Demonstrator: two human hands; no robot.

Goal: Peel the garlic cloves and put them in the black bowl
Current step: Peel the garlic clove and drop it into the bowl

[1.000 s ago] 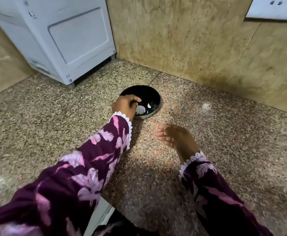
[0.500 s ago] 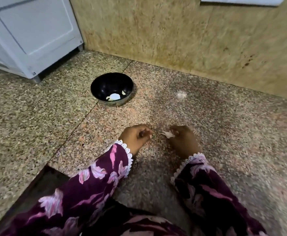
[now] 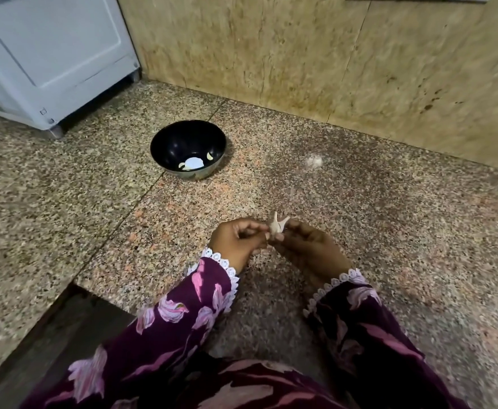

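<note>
One garlic clove (image 3: 276, 227) is in hand, held above the speckled stone floor (image 3: 389, 219), near centre; two papery skin tips stick up from it. Left hand (image 3: 236, 242): fingers curled, thumb and forefinger pinching the clove's left side. Right hand (image 3: 308, 246): fingertips pinching its right side, the hands touching at the clove. Both wrists end in purple floral sleeves (image 3: 206, 293) with white lace cuffs.

One black bowl (image 3: 188, 149) stands upright on the floor, far and left of the hands, well apart from them. Inside: two small pale cloves (image 3: 210, 156) at least, one at the right wall and one at the near-left, beside a bright white patch at the bottom; cannot tell whether that patch is garlic or glare.

One small whitish scrap (image 3: 314, 161) lies on the floor, right of the bowl, far from the hands; too blurred to identify.

Open floor runs between hands and bowl. Edges: tan stone wall (image 3: 301, 54) bounds the far side; one white appliance (image 3: 50, 51) fills the far-left corner, near the bowl but not touching it; a dark step-down (image 3: 50, 335) cuts the floor at near left.
</note>
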